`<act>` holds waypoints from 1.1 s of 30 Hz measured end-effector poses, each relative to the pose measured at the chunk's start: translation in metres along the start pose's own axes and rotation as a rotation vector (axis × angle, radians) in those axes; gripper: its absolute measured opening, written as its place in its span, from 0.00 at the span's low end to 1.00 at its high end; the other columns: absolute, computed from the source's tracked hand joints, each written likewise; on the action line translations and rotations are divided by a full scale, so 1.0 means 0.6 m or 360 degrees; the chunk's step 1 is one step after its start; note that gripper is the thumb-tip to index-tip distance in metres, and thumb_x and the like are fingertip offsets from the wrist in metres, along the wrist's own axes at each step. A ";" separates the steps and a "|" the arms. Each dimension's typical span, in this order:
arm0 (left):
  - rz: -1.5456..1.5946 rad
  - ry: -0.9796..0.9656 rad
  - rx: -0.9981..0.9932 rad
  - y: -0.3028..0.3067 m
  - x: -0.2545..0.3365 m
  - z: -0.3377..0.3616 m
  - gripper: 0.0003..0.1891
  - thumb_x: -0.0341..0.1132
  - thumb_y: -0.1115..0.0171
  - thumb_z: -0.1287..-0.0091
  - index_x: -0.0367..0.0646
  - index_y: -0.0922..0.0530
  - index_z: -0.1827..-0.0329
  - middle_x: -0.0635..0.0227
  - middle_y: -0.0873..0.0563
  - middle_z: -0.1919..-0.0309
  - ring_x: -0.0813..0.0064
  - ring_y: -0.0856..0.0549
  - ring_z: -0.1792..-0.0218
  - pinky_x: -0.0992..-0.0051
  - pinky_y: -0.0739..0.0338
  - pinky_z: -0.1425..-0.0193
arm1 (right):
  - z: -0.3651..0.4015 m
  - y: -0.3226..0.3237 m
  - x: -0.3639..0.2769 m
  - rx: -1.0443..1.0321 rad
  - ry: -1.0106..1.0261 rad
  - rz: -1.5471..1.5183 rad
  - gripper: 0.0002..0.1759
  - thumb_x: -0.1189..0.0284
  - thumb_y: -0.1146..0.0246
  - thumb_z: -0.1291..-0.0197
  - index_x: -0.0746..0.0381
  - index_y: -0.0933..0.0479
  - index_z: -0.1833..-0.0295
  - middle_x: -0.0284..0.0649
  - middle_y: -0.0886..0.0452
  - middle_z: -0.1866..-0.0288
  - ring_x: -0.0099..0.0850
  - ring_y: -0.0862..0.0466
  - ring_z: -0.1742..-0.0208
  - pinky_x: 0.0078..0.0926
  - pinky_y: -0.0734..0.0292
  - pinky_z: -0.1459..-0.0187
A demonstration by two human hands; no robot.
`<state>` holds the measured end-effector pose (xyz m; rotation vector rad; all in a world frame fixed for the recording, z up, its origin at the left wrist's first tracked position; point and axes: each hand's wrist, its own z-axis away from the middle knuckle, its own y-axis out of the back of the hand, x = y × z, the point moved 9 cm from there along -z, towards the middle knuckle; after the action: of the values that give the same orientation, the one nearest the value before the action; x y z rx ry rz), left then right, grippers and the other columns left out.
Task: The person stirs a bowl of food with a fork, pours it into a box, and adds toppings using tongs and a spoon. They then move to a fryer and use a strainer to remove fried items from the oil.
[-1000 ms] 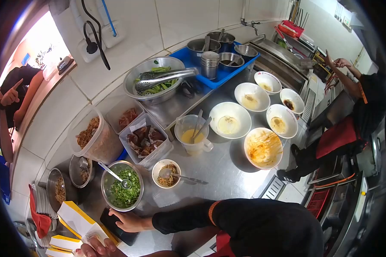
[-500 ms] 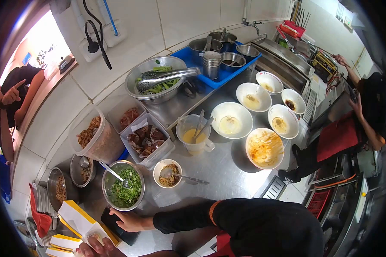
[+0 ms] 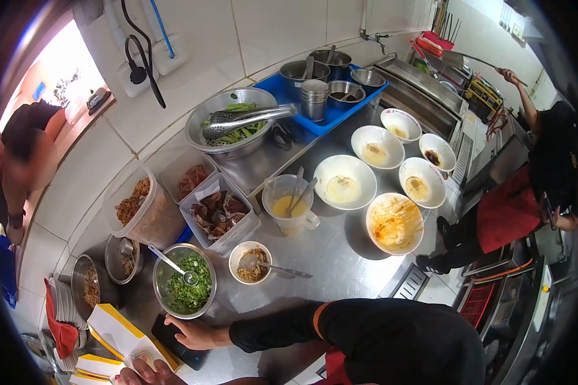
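1. Yellow-edged box (image 3: 117,326), its white inner side showing, lies at the lower left of the tabletop (image 3: 331,256), close to the wearer; handle it by its firm edges, since thin card would likely buckle if pressed in the middle.
2. Left hand (image 3: 149,373) is at the box's near end, fingers bent beside a pale item (image 3: 141,358). The frame edge cuts the hand off, so I cannot tell whether it grips anything; a light touch would suit the card.
3. Dark flat device (image 3: 190,357) lies just right of the box, partly covered; fingertips alone, pressed softly, should save it from sliding.
4. Bowl of chopped greens (image 3: 189,292) sits just beyond, a spoon (image 3: 167,260) leaning in it; low, level wrists avoid tipping it.
5. Right hand (image 3: 196,332) rests over the device, fingers loosely spread, nothing seen lifted. Small sideways movements are safest so near the bowl.
6. Small white bowl (image 3: 239,251) stands farther right; its spoon handle overhangs the rim, so the sleeve needs room.
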<state>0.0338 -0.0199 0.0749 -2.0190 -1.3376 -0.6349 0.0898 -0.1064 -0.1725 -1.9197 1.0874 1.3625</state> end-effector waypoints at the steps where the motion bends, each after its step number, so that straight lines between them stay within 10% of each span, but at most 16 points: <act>1: 0.0015 -0.0026 -0.0001 0.003 0.001 0.008 0.21 0.45 0.65 0.27 0.50 0.36 0.36 0.68 0.38 0.31 0.60 0.40 0.32 0.52 0.52 0.28 | 0.000 0.000 0.001 0.0004 0.0004 -0.0001 0.24 0.82 0.41 0.51 0.63 0.36 0.47 0.50 0.30 0.45 0.47 0.30 0.41 0.38 0.35 0.41; 12: -0.0128 -0.0146 -0.0016 -0.015 0.013 -0.008 0.20 0.44 0.62 0.28 0.51 0.33 0.37 0.67 0.39 0.31 0.58 0.39 0.32 0.53 0.47 0.31 | 0.000 -0.002 0.002 0.0012 0.0028 0.0014 0.23 0.82 0.41 0.51 0.63 0.36 0.47 0.49 0.31 0.45 0.46 0.30 0.41 0.37 0.35 0.41; 15: 0.0469 0.0104 0.0793 0.108 0.004 0.066 0.17 0.41 0.58 0.30 0.47 0.27 0.44 0.61 0.30 0.37 0.55 0.31 0.38 0.56 0.40 0.36 | 0.000 -0.004 0.007 0.0005 0.0034 0.0024 0.24 0.82 0.41 0.52 0.62 0.36 0.47 0.49 0.31 0.45 0.45 0.30 0.41 0.37 0.36 0.40; 17: 0.0208 -0.0252 0.0084 -0.031 0.013 -0.045 0.12 0.37 0.54 0.33 0.45 0.23 0.53 0.58 0.24 0.45 0.57 0.26 0.46 0.60 0.32 0.43 | 0.002 -0.003 0.008 0.0009 0.0082 0.0107 0.23 0.81 0.42 0.50 0.62 0.36 0.46 0.49 0.31 0.44 0.45 0.30 0.40 0.37 0.36 0.40; 21: 0.0167 -0.0087 0.0503 -0.003 0.004 -0.018 0.10 0.36 0.50 0.34 0.41 0.24 0.59 0.56 0.23 0.54 0.63 0.25 0.51 0.66 0.28 0.50 | 0.002 -0.005 0.008 -0.0032 0.0050 -0.0069 0.24 0.79 0.41 0.48 0.63 0.36 0.44 0.49 0.30 0.44 0.46 0.29 0.41 0.37 0.36 0.40; 24: -0.0287 -0.0277 0.0447 -0.026 -0.013 0.009 0.10 0.37 0.48 0.34 0.40 0.25 0.61 0.56 0.22 0.56 0.62 0.21 0.59 0.68 0.22 0.59 | 0.000 0.006 -0.009 -0.0012 0.0071 0.0073 0.23 0.80 0.42 0.49 0.63 0.35 0.45 0.49 0.30 0.44 0.45 0.30 0.40 0.38 0.36 0.39; 29: -0.1155 0.0948 0.0743 0.009 -0.124 0.217 0.05 0.30 0.42 0.37 0.38 0.25 0.65 0.57 0.19 0.60 0.65 0.20 0.59 0.70 0.28 0.50 | 0.002 0.006 -0.007 0.0082 0.0134 0.0018 0.22 0.80 0.44 0.50 0.65 0.37 0.47 0.50 0.30 0.49 0.46 0.29 0.44 0.38 0.35 0.43; 33: -0.2421 0.0492 0.0426 -0.014 -0.094 0.287 0.06 0.30 0.46 0.35 0.38 0.26 0.69 0.61 0.20 0.66 0.68 0.21 0.67 0.72 0.26 0.59 | 0.002 0.002 0.000 0.0099 0.0113 0.0089 0.22 0.80 0.43 0.50 0.64 0.37 0.47 0.50 0.29 0.50 0.47 0.27 0.47 0.40 0.32 0.47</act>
<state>0.0139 0.0720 -0.0803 -0.3366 -2.3999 -1.1895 0.0885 -0.1061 -0.1730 -1.9184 1.2121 1.2833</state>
